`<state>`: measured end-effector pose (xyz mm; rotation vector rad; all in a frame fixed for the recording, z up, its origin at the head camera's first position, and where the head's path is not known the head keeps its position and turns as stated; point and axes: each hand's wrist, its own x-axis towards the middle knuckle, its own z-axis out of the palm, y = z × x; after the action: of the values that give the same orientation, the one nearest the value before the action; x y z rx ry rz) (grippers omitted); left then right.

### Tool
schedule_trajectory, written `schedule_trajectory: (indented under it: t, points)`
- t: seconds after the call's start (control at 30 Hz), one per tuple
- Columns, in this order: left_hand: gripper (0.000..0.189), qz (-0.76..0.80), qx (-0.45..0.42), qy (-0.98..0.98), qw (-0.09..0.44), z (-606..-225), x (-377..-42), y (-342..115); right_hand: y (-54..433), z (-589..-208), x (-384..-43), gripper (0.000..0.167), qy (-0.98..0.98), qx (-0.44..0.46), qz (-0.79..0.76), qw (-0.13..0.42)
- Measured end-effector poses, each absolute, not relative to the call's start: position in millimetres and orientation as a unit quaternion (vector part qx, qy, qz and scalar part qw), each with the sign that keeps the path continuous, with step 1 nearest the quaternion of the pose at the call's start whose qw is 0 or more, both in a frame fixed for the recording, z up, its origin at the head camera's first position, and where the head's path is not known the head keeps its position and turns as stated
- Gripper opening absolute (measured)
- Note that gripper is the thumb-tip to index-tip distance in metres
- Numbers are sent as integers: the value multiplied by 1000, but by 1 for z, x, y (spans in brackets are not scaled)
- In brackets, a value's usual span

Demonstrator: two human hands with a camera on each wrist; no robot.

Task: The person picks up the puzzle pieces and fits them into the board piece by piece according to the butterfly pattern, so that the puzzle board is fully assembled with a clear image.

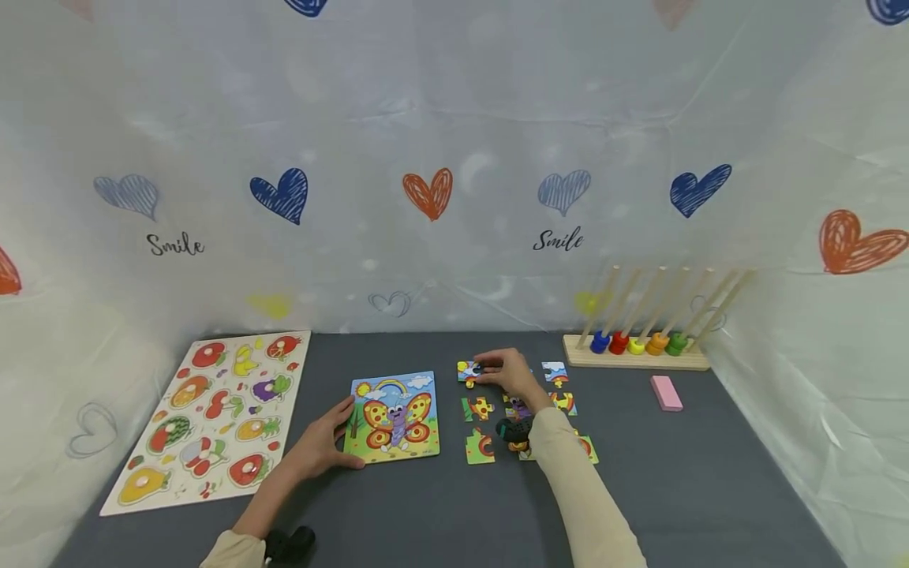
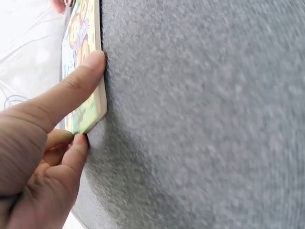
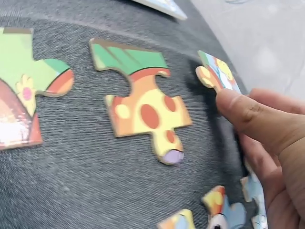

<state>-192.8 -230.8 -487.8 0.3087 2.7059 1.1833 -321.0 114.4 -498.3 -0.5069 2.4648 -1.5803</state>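
The square butterfly puzzle board (image 1: 424, 432) lies flat on the dark table, left of the loose pieces. My left hand (image 1: 321, 443) holds its lower-left corner, thumb along the near edge and fingers at the left edge; the left wrist view shows the thumb (image 2: 78, 81) against the board's side. My right hand (image 1: 513, 374) pinches a jigsaw piece (image 3: 217, 71) with sun and sky colours, tilted above the table. Near it lie a yellow-and-orange wing piece (image 3: 150, 114) and a green piece (image 1: 480, 450). Several more pieces are partly hidden under the right hand and forearm.
A white fruit-picture board (image 1: 220, 426) lies on the left of the table. At the back right stands a wooden peg rack (image 1: 635, 359) with coloured rings, and a pink block (image 1: 666, 393) lies before it. A heart-patterned curtain (image 1: 483, 118) hangs behind the table.
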Motion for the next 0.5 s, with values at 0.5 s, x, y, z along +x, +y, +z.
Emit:
schedule_trajectory:
  t: [0.5]
  points:
    - [100, 395, 143, 902, 100, -489, -194, -236, 113, -493, -306, 35, 735, -155, -643, 148]
